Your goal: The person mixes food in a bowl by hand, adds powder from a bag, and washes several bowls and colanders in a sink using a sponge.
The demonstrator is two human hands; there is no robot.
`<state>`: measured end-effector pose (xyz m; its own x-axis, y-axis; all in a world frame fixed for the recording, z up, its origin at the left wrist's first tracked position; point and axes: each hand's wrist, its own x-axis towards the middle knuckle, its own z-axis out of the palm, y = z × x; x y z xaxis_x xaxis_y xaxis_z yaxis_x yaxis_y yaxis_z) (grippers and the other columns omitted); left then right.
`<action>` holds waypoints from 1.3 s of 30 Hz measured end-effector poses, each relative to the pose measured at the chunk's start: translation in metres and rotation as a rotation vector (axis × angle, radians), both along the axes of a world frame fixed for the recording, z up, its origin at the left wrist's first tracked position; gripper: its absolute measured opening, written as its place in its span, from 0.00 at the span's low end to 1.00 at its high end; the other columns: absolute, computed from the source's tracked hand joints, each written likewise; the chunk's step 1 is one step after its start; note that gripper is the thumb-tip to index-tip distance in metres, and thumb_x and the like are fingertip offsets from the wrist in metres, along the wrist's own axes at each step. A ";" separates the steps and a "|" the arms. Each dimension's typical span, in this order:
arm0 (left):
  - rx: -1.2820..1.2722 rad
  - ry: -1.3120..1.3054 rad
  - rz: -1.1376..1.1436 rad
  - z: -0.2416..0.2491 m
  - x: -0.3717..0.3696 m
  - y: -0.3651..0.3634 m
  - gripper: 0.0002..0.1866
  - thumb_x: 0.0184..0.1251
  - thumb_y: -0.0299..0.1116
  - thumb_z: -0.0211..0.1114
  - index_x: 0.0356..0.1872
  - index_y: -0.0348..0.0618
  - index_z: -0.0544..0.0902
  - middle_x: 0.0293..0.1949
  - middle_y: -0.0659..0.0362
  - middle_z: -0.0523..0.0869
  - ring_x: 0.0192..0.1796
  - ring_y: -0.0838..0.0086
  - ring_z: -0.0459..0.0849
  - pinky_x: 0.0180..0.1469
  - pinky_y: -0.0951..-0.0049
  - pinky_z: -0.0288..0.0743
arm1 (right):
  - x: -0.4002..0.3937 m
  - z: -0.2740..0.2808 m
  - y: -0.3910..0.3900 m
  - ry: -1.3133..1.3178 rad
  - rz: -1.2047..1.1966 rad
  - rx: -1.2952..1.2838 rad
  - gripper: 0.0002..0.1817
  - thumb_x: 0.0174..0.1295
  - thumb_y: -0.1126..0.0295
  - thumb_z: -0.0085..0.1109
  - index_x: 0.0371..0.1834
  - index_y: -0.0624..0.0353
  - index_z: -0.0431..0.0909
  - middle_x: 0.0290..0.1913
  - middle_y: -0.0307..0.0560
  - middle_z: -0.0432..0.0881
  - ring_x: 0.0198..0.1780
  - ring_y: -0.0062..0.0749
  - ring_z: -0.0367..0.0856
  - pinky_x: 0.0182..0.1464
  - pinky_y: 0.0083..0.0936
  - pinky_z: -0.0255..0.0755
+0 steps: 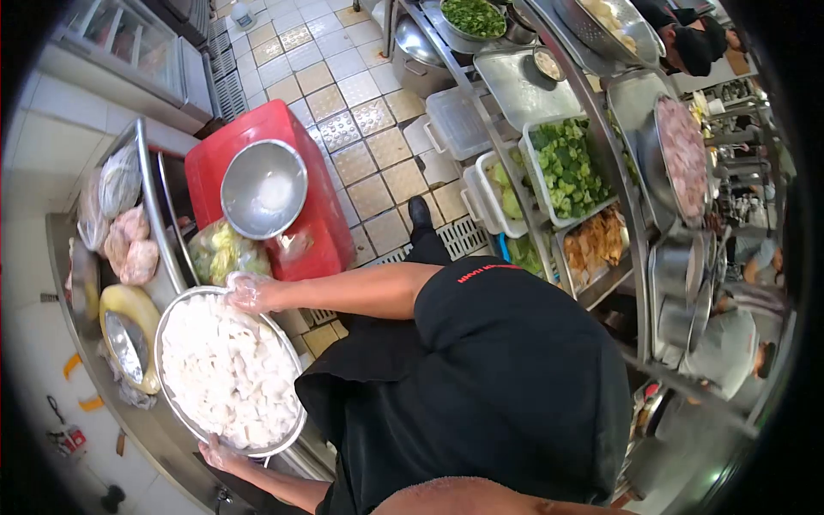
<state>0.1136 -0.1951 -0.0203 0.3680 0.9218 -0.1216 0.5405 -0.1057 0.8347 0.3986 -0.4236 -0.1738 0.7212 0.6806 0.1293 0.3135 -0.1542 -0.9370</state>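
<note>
Holding the bowl (pixel 296 403) by its rim from opposite sides, both hands have fingers partly closed: the right hand (pixel 249 293) at twelve o'clock in view, the left hand (pixel 221 455) at six. Each looks sheathed in clear plastic. The bowl lies at the near edge of the tabletop (pixel 161 225); whether that edge bears its weight, I can't quite tell.

White pieces (pixel 227 360) fill it nearly to the rim. Judging by their small, uneven shapes, the cutting up looks done, and loading the bowl looks finished too. They lie loose in one heap, with no sign of cooking or portioning so far. Neither hand has let go, so the bowl isn't yet set free.

Beyond the bowl, at twelve o'clock, sit a bag of greens (pixel 225 253) and, a little further off, a steel bowl (pixel 243 210) on a red bin (pixel 202 172), with only a white patch inside it. Pale meat (pixel 133 249) lies toward eleven, a yellow bowl (pixel 148 322) toward ten. Broccoli (pixel 568 172) stands well apart at two.
</note>
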 end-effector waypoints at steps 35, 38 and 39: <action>-0.343 0.103 -1.845 -0.312 0.748 -0.806 0.16 0.50 0.38 0.61 0.38 0.39 0.78 0.38 0.42 0.82 0.44 0.48 0.80 0.46 0.59 0.73 | 0.229 -0.098 -0.853 0.572 -1.841 0.417 0.17 0.57 0.61 0.54 0.42 0.63 0.76 0.34 0.46 0.80 0.31 0.31 0.79 0.33 0.28 0.74; -0.434 0.081 -1.893 -0.334 0.757 -0.824 0.16 0.51 0.39 0.61 0.39 0.40 0.78 0.38 0.42 0.82 0.45 0.50 0.81 0.46 0.59 0.73 | 0.227 -0.100 -0.856 0.593 -1.836 0.426 0.17 0.58 0.61 0.54 0.42 0.63 0.76 0.34 0.45 0.80 0.31 0.31 0.79 0.33 0.28 0.74; -0.458 0.102 -1.912 -0.335 0.760 -0.826 0.17 0.52 0.39 0.62 0.40 0.40 0.79 0.39 0.42 0.82 0.45 0.51 0.81 0.47 0.59 0.73 | 0.226 -0.101 -0.856 0.592 -1.836 0.430 0.17 0.58 0.61 0.54 0.42 0.63 0.76 0.34 0.45 0.80 0.30 0.31 0.79 0.33 0.28 0.74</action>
<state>0.8739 -1.0214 -0.3553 0.6508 -0.7071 -0.2764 0.0397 -0.3318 0.9425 0.6251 -1.2798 -0.2753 0.4049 -0.8096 -0.4250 -0.2420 0.3533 -0.9037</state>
